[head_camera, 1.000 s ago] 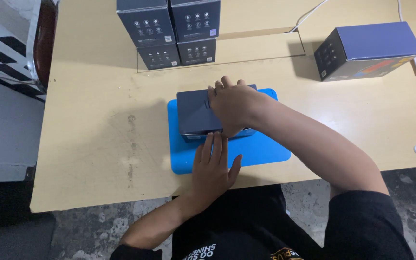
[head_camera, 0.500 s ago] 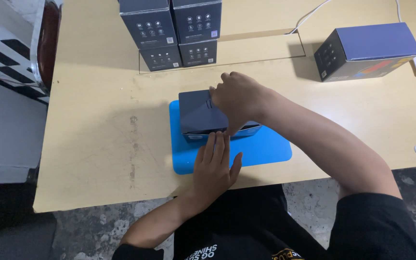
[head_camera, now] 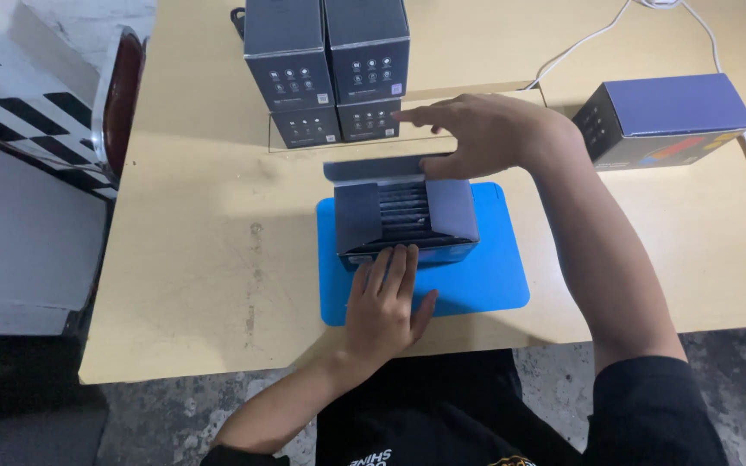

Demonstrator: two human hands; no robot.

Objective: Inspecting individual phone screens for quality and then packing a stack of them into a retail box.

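The left hand [head_camera: 383, 302] lies flat, fingers pressed together, steadying the gray box [head_camera: 406, 220] on the blue mat [head_camera: 485, 280], while the right hand [head_camera: 485, 134], fingers spread, lifts its lid [head_camera: 377, 167].

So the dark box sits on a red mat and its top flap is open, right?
Not quite. The mat under the dark box is blue, not red, as the head view shows. The rest holds: the top flap is open, the right hand holding it back while the left hand rests against the box's near side.
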